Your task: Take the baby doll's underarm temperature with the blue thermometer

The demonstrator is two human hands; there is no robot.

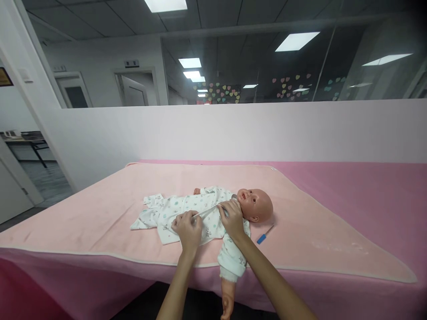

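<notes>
A baby doll point(256, 205) lies on its back, its head to the right and its legs to the left. It wears a white printed baby shirt point(213, 226) and matching pants point(150, 218). My left hand point(188, 229) is closed on the front edge of the shirt at the doll's belly. Near the neck, my right hand point(231, 218) pinches the same edge, which is drawn into a straight line between both hands. The doll's near arm point(227, 295) hangs over the table's front edge; the far hand point(196, 191) shows behind the body.
A peach blanket point(83, 213) covers much of the pink-covered table point(367, 195). A thin stick with a blue end point(262, 238) lies beside the doll's head. Behind stands a low white wall point(233, 133) with glass above. A doorway opens at the far left.
</notes>
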